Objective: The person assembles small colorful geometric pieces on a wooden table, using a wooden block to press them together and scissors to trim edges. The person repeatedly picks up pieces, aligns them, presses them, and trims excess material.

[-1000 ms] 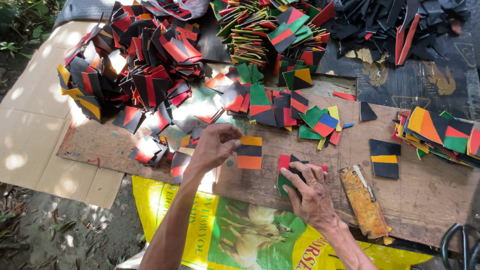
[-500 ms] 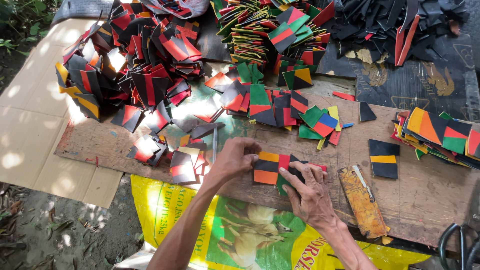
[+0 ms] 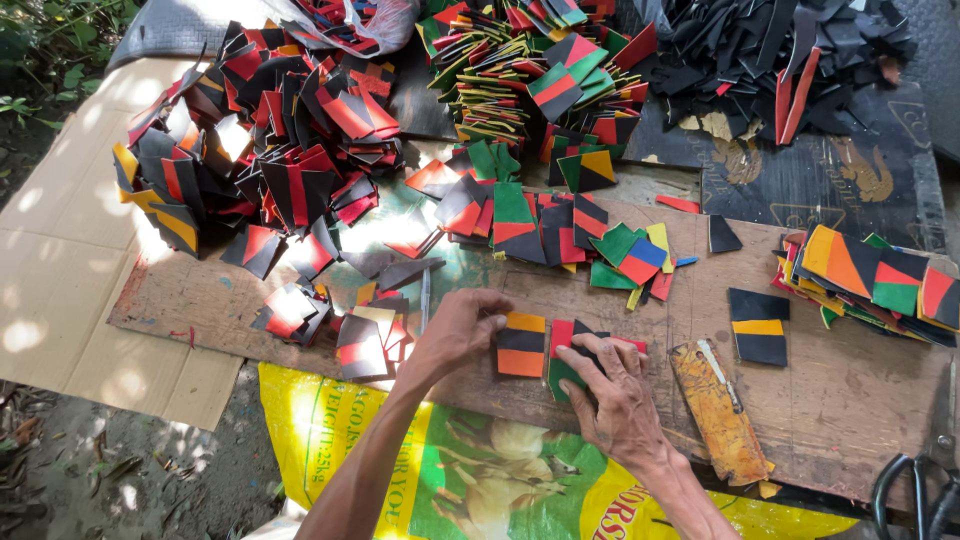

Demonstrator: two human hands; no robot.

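My left hand (image 3: 455, 335) rests on the wooden board (image 3: 840, 400) and holds the left edge of an orange-and-black striped square piece (image 3: 522, 344). My right hand (image 3: 612, 392) presses flat on a red, black and green piece (image 3: 566, 350) right beside it; the two pieces lie edge to edge. The fingers cover most of the right piece.
Piles of coloured flat pieces lie at the back left (image 3: 260, 150), back centre (image 3: 530, 70) and far right (image 3: 875, 280). A black-and-yellow square (image 3: 758, 326) and a rusty flat tool (image 3: 718, 410) lie right of my hands. Black scraps (image 3: 780, 50), scissors handles (image 3: 915, 495), a yellow sack (image 3: 480, 470) and cardboard (image 3: 60, 280) surround the board.
My left hand has slid the orange-and-black piece to the right along the board until it sits against the piece under my right hand. The right hand stayed in place.
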